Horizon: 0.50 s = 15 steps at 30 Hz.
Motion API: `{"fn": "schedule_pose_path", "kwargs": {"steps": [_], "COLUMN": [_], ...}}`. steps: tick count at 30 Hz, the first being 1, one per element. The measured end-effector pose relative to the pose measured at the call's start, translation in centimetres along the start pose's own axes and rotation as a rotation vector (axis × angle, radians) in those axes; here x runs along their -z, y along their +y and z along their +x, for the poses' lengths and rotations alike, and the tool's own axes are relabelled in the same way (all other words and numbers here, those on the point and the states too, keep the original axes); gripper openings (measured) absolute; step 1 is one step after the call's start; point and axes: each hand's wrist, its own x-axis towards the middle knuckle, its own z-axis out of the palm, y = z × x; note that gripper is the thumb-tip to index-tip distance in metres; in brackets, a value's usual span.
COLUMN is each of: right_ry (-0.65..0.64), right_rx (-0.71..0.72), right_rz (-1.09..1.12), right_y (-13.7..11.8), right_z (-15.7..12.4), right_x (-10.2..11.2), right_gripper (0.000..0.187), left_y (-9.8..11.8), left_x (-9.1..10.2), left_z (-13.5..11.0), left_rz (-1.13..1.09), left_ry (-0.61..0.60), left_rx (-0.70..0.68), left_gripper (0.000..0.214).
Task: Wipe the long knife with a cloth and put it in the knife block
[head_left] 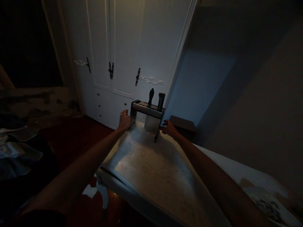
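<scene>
A small shelf stand with a metal frame sits at the far end of a pale table top. Two dark bottles stand upright on the stand's top. My left hand rests against the stand's left leg, fingers curled on it. My right hand touches the stand's right leg near its base. Both arms stretch out over the table. The room is dim, so the fingers are hard to make out.
A white wardrobe with dark handles stands right behind the stand. A plain wall runs along the right. A dark box lies past the table's far right corner. Rumpled cloth lies at the left over a dark red floor.
</scene>
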Motion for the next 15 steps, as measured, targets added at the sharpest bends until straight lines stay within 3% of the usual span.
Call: {"fn": "schedule_pose_path", "kwargs": {"steps": [5,10,15], "right_ry": [-0.117,-0.238,-0.344], "right_rx": [-0.058,-0.036,0.013], "right_rz": [0.117,0.205,0.272], "right_y": [-1.1,-1.1,-0.6], "right_z": [-0.3,-0.6,-0.6], "right_x": [-0.5,-0.5,0.0], "right_gripper": [0.072,0.07,0.068], "left_y": [-0.7,-1.5,-1.9], "left_x": [-0.5,-0.5,-0.5], "left_z": [1.4,1.8,1.8], "left_rz": [-0.053,-0.054,-0.062], "left_ry": [-0.146,-0.241,-0.244], "left_rx": [0.034,-0.08,-0.12], "left_gripper": [0.059,0.038,0.031]}}
